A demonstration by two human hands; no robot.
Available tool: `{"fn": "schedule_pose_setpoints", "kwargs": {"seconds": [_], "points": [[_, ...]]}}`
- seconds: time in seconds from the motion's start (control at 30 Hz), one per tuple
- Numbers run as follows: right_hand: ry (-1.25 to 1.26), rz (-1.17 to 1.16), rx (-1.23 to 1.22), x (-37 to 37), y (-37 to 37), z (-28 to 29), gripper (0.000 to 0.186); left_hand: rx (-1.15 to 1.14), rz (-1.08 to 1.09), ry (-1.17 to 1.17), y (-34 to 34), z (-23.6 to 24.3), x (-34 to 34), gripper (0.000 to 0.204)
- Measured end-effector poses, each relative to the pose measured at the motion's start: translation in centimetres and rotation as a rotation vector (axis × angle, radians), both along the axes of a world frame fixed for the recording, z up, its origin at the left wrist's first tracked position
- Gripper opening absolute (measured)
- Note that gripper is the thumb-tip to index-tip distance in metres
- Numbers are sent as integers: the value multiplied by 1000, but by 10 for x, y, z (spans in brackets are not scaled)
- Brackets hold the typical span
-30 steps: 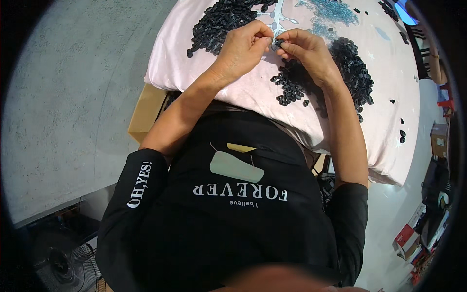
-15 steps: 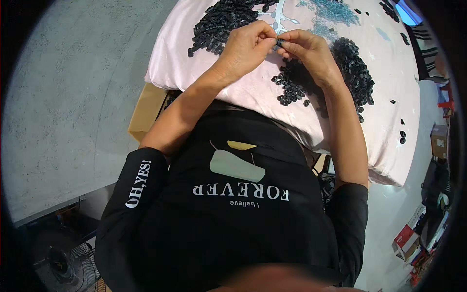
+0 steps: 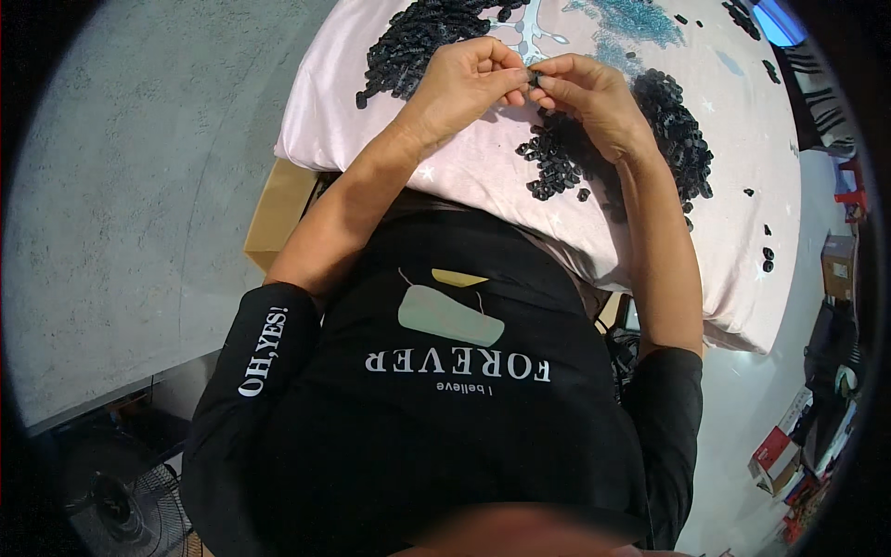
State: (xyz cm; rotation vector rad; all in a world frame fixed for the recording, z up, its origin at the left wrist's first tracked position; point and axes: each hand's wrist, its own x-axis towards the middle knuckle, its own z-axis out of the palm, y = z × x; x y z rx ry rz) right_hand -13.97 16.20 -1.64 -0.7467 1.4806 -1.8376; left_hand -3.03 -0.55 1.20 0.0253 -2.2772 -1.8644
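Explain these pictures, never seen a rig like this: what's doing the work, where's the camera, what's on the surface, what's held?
No robot here: a person works with bare hands. The view comes from the left of two fisheye cameras worn on the head, looking down, so straight edges bend.

On the pale pink cloth lie a left black pile, a right black pile, a smaller black cluster and bluish bits.

The right hand pinches a small black piece. The left hand meets it with its fingertips; whether they hold it too, I can't tell.
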Motion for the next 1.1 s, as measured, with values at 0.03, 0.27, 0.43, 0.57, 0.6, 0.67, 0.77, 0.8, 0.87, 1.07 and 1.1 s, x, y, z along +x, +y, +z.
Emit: {"fn": "schedule_pose_setpoints", "kwargs": {"seconds": [0.03, 0.27, 0.43, 0.57, 0.6, 0.67, 0.77, 0.8, 0.87, 1.07, 1.1], "points": [[9, -5, 18, 1, 1, 2, 18, -1, 0, -1, -1, 0, 0, 13], [6, 31, -9, 1, 0, 0, 17, 68, -7, -35, -1, -3, 1, 11], [2, 0, 33, 4, 0, 6, 18, 49, 29, -82, -3, -13, 3, 10], [-42, -51, -57, -4, 0, -5, 18, -221, -33, -100, 3, -19, 13, 13], [-43, -52, -57, -5, 0, -6, 18, -338, -68, -100, 4, -21, 16, 12], [-40, -86, -65, -8, -1, -4, 18, -541, -106, -27, 12, -18, 23, 11], [-37, -83, -59, -7, -1, -6, 19, -648, -156, 35, 13, -27, 25, 11], [-36, -80, -60, -7, -1, -5, 19, -705, -180, 33, 13, -28, 25, 12], [-37, -79, -39, -6, -1, -4, 19, -694, -179, 15, 13, -29, 26, 11], [-45, -85, -12, -6, 0, -3, 17, -785, -148, 48, 12, -21, 32, 11], [-42, -80, -7, -6, 0, -3, 17, -728, -102, 35, 12, -21, 32, 10]]}}
